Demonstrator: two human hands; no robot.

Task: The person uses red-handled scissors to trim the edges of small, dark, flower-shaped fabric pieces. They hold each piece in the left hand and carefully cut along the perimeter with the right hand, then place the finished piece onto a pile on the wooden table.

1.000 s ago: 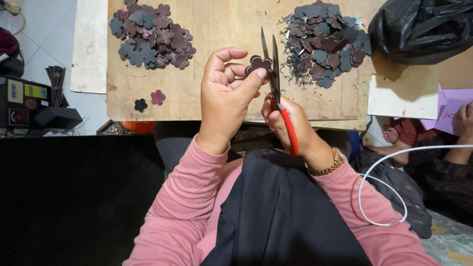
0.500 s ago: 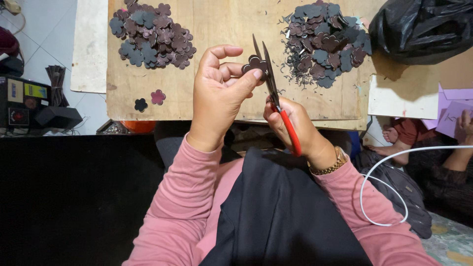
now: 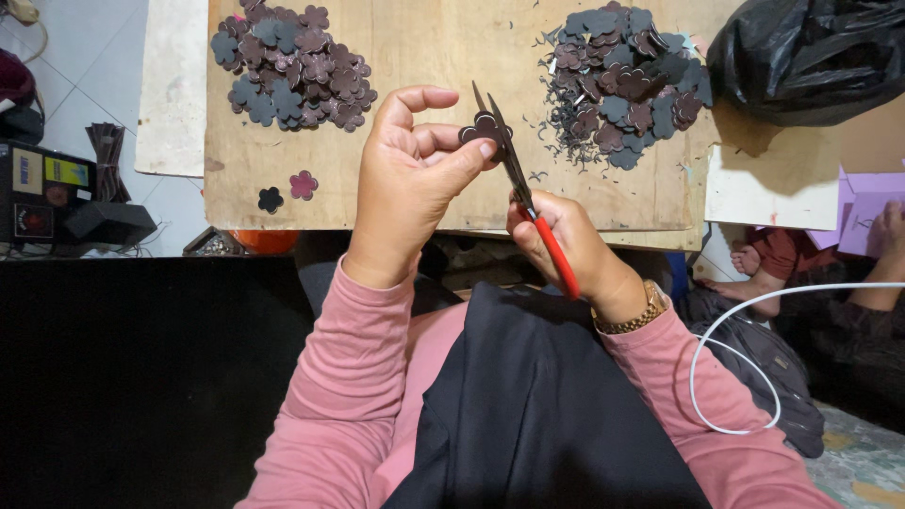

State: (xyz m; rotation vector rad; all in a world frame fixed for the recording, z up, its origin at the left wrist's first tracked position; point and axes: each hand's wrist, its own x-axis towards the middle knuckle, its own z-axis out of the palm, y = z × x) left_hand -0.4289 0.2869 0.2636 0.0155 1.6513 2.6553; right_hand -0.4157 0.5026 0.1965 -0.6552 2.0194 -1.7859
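Note:
My left hand (image 3: 407, 184) pinches a small dark flower-shaped cutout (image 3: 481, 128) between thumb and forefinger, above the front edge of a wooden board (image 3: 452, 57). My right hand (image 3: 566, 247) grips red-handled scissors (image 3: 517, 179), whose blades are slightly apart and reach into the cutout's edge. One pile of dark and maroon flower cutouts (image 3: 292, 71) lies at the board's far left. A second pile with small scraps around it (image 3: 627, 80) lies at the far right.
Two single flower cutouts (image 3: 287, 191) lie near the board's front left corner. A black plastic bag (image 3: 811, 57) sits at the right. Another person's feet and hand (image 3: 820, 259) are on the right by purple paper (image 3: 872, 207). A white cable (image 3: 745, 368) loops beside me.
The scissors and the cutout have shifted slightly left, and the blades have opened a little around the cutout's edge. The piles have not moved.

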